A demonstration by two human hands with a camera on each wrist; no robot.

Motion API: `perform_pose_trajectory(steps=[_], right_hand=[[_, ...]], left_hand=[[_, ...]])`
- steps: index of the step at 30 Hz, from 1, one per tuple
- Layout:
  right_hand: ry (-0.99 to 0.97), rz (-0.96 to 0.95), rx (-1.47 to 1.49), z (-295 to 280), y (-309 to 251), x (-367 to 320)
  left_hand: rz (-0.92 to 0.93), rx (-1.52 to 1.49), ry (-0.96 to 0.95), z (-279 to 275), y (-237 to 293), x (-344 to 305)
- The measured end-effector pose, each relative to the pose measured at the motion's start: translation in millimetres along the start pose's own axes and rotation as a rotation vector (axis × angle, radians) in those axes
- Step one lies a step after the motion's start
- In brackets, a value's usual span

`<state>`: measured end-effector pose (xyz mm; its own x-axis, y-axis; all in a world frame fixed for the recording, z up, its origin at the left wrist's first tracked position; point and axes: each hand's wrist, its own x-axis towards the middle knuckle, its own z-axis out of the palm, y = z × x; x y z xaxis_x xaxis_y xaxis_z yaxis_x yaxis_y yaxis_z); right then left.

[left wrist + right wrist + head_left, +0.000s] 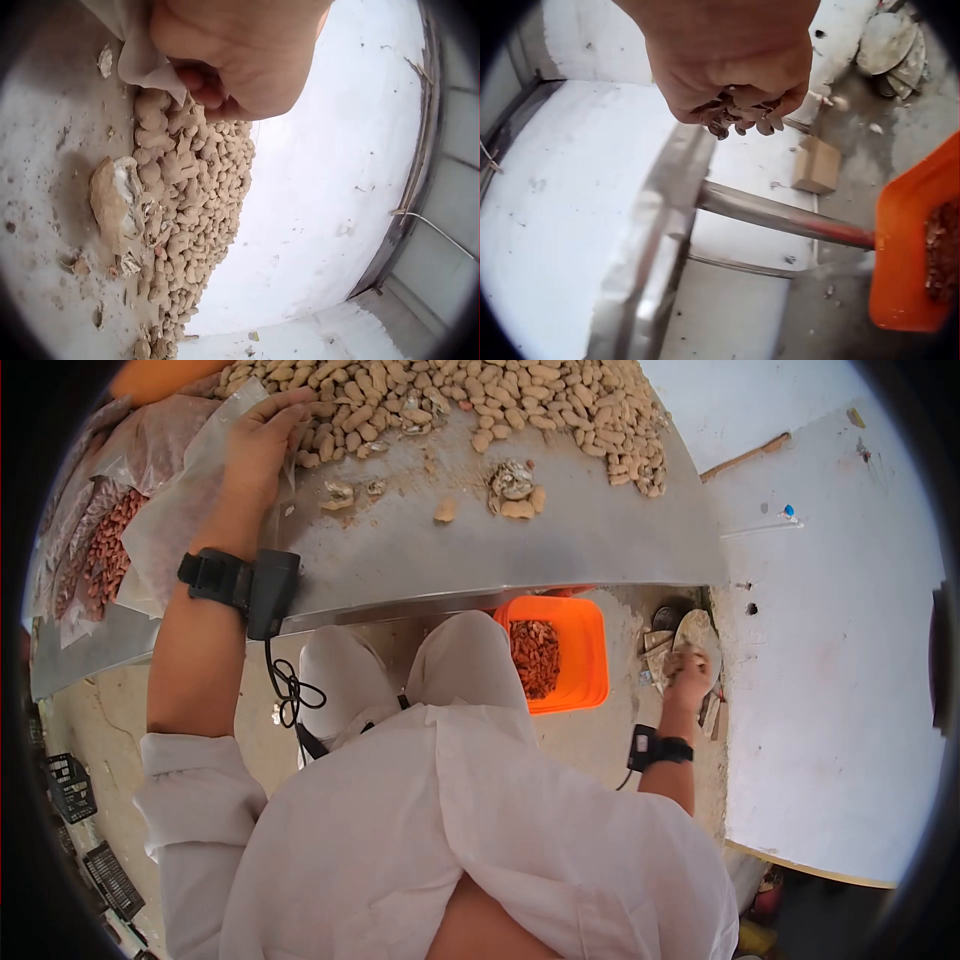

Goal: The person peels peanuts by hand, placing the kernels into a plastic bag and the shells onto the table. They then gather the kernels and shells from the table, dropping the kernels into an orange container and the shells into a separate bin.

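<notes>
At the table's far left, the left hand (262, 445) is beside the pile of unshelled peanuts (400, 400); its fingers are curled at the edge of a thin translucent bag (142, 56). In the left wrist view that hand (236, 56) is above the peanuts (184, 187), near the bag's corner. Off the table's right side, the right hand (688, 678) is held low. Its curled fingers grip a bunch of broken shells (742, 116), seen below the hand (727, 64) in the right wrist view.
An orange container (590, 660) with reddish kernels (535, 658) stands below the table edge (400, 602). Bags of red kernels (112, 545) lie at the left. Foil-like crumpled bits (512, 480) are on the table. Flat round pieces (889, 45) and a block (815, 166) lie near the white wall.
</notes>
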<state>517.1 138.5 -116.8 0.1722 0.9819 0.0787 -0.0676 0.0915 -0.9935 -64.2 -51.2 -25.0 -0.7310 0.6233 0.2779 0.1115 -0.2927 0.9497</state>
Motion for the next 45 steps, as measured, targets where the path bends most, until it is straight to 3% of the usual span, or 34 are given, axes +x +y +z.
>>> perform_pose_trajectory(steps=[3, 5, 6, 9, 10, 14, 16, 18, 20, 22, 24, 26, 31, 34, 43, 45], right_hand=[[0.031, 0.156, -0.045, -0.7, 64.0, -3.5], [-0.069, 0.294, -0.324, -9.8, 98.8, 3.2], [-0.121, 0.358, -0.46, -4.7, 100.8, 2.0], [-0.045, 0.555, -0.729, 18.5, 103.2, -7.9], [-0.122, 0.589, -0.578, 1.4, 129.0, 5.2], [0.07, 0.137, -0.822, -26.7, 153.8, 41.0], [0.322, -0.095, -0.523, -17.2, 109.6, 42.7], [0.216, -0.25, -0.248, 18.5, 41.8, 32.9], [-0.022, -0.425, -0.176, 76.3, -37.3, 6.1], [-0.428, -0.443, -0.218, 124.8, -99.6, -12.1], [-0.841, -0.456, -0.477, 172.0, -139.6, -18.6], [-1.066, -0.526, -0.54, 224.1, -152.1, -21.2], [-1.22, -0.791, -1.073, 318.8, -141.7, -6.2], [-1.158, -1.076, -1.177, 337.0, -117.7, 7.8], [-1.161, -0.962, -1.23, 332.0, -119.9, -12.1], [-1.183, -0.805, -1.257, 335.9, -127.3, -18.0]], left_hand=[[-0.033, -0.019, 0.037, -1.7, -0.2, 0.7], [-0.043, -0.005, 0.04, -0.8, 1.2, -1.4], [-0.043, 0.002, 0.044, -1.1, 2.9, -1.5], [-0.054, 0.002, 0.05, -2.2, 2.5, -1.3], [-0.055, -0.006, 0.043, -2.8, 1.4, -1.2], [-0.056, -0.018, 0.033, -2.4, 2.6, -0.8], [-0.049, -0.015, 0.026, -0.7, 4.3, -2.6], [-0.032, -0.011, 0.004, -0.3, 5.7, -3.5], [-0.029, -0.039, 0.028, 0.9, 4.8, -2.7], [-0.027, -0.046, 0.045, 2.6, 5.6, -3.5], [-0.021, -0.037, 0.065, 3.1, 8.0, -5.0], [-0.029, -0.03, 0.083, 1.3, 8.7, -5.2], [-0.012, 0.027, 0.122, 2.8, 11.8, -7.2], [0.01, 0.029, 0.107, 1.5, 8.9, -4.0], [0.037, 0.093, 0.035, -4.5, -5.3, 5.0], [0.042, 0.058, 0.055, -2.9, -2.7, 1.2]])
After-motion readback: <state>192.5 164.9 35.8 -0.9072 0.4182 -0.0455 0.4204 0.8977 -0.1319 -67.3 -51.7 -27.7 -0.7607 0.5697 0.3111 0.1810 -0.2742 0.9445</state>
